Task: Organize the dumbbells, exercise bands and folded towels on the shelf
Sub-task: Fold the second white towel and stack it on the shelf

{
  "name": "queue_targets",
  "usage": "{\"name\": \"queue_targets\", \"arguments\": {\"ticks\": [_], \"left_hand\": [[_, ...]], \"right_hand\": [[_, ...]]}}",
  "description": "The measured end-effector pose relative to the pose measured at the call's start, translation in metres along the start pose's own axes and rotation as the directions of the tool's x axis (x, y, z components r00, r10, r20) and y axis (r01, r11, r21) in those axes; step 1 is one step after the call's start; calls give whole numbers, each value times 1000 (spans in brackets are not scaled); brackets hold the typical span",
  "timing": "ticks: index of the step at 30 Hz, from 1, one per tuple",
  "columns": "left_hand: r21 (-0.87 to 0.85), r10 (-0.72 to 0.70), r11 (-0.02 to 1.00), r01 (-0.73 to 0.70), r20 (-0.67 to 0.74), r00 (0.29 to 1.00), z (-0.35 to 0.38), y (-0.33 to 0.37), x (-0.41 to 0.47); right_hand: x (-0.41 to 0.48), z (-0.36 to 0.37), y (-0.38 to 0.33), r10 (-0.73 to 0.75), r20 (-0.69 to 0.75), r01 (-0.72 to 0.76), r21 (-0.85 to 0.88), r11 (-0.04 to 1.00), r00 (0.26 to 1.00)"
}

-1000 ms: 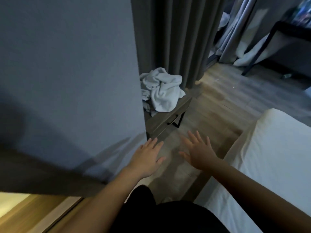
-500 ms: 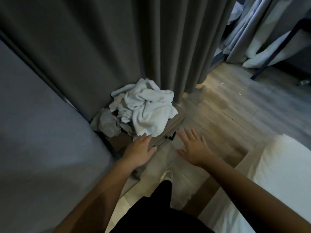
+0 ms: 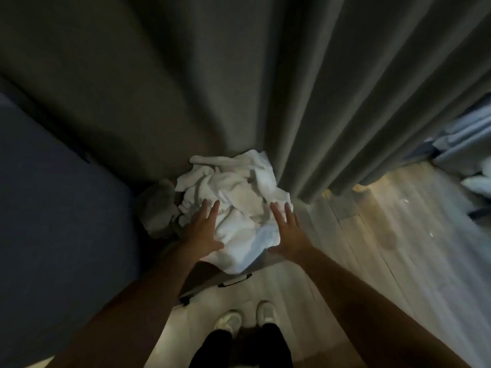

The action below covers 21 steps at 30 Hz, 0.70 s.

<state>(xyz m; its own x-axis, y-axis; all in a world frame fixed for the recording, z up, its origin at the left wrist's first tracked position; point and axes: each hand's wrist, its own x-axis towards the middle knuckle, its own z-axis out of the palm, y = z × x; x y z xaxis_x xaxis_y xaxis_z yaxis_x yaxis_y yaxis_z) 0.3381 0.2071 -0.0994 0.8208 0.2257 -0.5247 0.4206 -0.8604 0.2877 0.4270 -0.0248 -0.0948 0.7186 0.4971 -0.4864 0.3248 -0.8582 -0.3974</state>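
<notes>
Towels (image 3: pixel 239 208), white and crumpled rather than folded, are lying in a heap on a low stand (image 3: pixel 207 274) in front of a dark curtain (image 3: pixel 265 88). A grey cloth (image 3: pixel 156 205) is sitting just beside the heap on its left.

The left hand (image 3: pixel 202 229) is lying flat on the heap's left side, fingers straight and spread, gripping nothing. The right hand (image 3: pixel 288 232) is hovering at the heap's right edge, equally flat and empty. Whether it is touching is unclear.

The step in hand is probably gathering the heap. Doing it well means scooping from the 2 sides, freeing 1 towel at a time for folding, and keeping the overhanging front corner from dragging the rest onto the floor (image 3: pixel 372 248).

No brand, label or writing is showing. No dumbbells or bands are showing either.
</notes>
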Motion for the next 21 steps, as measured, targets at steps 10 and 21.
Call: {"name": "queue_targets", "arguments": {"ticks": [10, 21], "left_hand": [[296, 194, 949, -107, -281, 940, 30, 8, 99], [297, 305, 944, -144, -620, 723, -11, 31, 65]], "right_hand": [[123, 10, 36, -56, 137, 28, 197, 980, 989], [107, -27, 12, -168, -100, 194, 423, 885, 981]]}}
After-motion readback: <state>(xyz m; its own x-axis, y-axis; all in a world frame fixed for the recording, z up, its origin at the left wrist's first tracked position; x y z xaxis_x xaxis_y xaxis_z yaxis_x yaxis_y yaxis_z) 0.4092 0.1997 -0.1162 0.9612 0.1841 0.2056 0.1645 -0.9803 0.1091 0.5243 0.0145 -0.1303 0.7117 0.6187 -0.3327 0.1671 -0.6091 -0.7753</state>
